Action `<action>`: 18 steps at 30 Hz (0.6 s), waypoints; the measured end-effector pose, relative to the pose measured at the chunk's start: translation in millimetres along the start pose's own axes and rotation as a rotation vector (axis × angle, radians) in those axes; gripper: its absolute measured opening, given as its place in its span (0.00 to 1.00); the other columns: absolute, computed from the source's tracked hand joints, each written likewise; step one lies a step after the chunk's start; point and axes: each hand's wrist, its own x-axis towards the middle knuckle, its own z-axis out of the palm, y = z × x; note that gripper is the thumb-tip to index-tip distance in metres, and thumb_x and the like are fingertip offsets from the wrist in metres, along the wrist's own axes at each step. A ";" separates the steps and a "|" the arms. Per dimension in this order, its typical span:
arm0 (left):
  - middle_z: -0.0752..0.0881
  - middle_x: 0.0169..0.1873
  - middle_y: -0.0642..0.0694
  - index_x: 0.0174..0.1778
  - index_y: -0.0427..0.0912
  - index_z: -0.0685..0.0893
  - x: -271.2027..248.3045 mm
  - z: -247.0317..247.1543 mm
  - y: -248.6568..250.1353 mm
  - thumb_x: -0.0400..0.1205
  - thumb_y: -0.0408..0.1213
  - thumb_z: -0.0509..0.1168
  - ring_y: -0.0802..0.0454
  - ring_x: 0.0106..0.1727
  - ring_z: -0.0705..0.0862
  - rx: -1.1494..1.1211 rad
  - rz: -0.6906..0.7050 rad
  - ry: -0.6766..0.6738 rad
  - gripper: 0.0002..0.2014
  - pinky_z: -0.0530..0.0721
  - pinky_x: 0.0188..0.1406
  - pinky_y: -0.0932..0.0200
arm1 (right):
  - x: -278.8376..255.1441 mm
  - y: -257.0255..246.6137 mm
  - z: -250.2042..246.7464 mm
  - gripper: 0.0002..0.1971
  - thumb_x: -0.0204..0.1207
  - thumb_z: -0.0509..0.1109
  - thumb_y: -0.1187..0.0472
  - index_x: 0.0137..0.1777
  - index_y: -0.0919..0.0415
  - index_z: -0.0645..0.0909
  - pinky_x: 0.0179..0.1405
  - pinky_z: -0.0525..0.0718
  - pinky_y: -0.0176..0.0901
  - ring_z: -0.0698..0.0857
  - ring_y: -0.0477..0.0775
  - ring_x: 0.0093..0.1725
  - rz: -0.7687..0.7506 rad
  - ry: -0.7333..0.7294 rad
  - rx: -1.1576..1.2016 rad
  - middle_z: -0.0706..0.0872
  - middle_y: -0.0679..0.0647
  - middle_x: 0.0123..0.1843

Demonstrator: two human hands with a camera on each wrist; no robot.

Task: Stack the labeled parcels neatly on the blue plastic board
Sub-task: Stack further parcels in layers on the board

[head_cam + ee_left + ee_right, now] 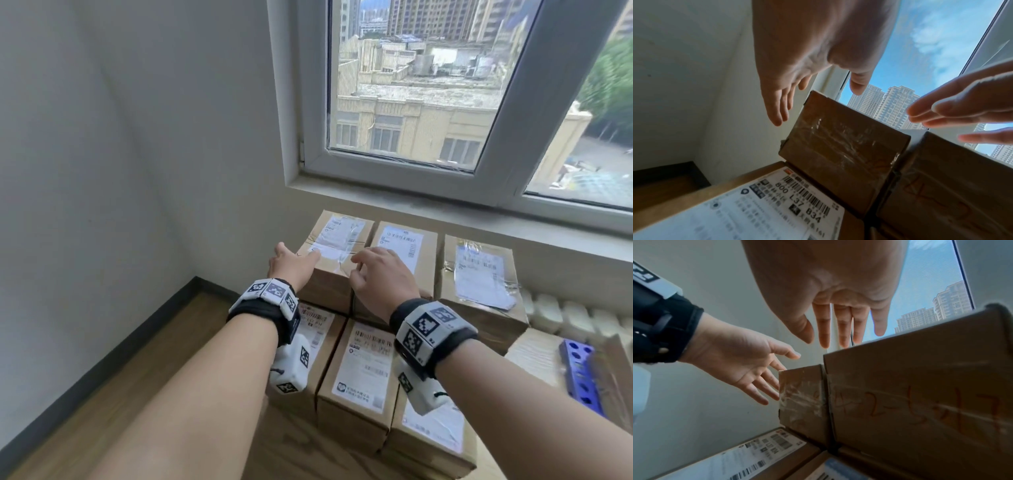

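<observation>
Brown cardboard parcels with white labels stand stacked below the window: three on top at the back, a lower row in front. My left hand (291, 262) reaches with straight fingers along the left side of the top left parcel (337, 240), thumb over its top edge. In the right wrist view the left hand's fingers (764, 386) meet that parcel's (801, 399) left edge. My right hand (373, 270) hovers over the seam between it and the top middle parcel (407, 240), fingers loosely spread, holding nothing. A piece of blue plastic board (579, 370) with round holes shows at the right.
A white wall and a dark skirting board close off the left, with wooden floor (120, 394) below. The window sill (445, 219) juts out just behind the stack. A white radiator (565, 315) runs along the wall to the right.
</observation>
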 end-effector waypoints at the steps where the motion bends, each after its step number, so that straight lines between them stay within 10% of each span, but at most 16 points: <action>1: 0.66 0.80 0.37 0.86 0.39 0.49 3.4 3.3 -0.7 0.79 0.53 0.65 0.38 0.78 0.69 -0.019 -0.030 -0.027 0.45 0.69 0.76 0.46 | 1.8 1.1 3.2 0.18 0.82 0.60 0.55 0.69 0.56 0.80 0.75 0.69 0.48 0.74 0.54 0.73 -0.001 -0.003 -0.019 0.80 0.52 0.71; 9: 0.83 0.59 0.41 0.70 0.39 0.71 32.7 12.6 -13.6 0.53 0.64 0.66 0.39 0.58 0.85 -0.231 -0.191 -0.104 0.50 0.83 0.64 0.43 | 6.9 5.1 15.4 0.16 0.81 0.60 0.53 0.62 0.54 0.84 0.70 0.72 0.50 0.75 0.55 0.69 0.026 0.042 -0.092 0.81 0.50 0.69; 18: 0.87 0.56 0.44 0.65 0.47 0.82 40.0 12.6 -29.6 0.48 0.71 0.68 0.43 0.55 0.86 -0.295 -0.235 -0.246 0.50 0.81 0.66 0.43 | 5.9 5.2 20.6 0.13 0.80 0.62 0.54 0.59 0.55 0.85 0.73 0.70 0.48 0.74 0.53 0.69 0.057 0.051 -0.074 0.80 0.48 0.69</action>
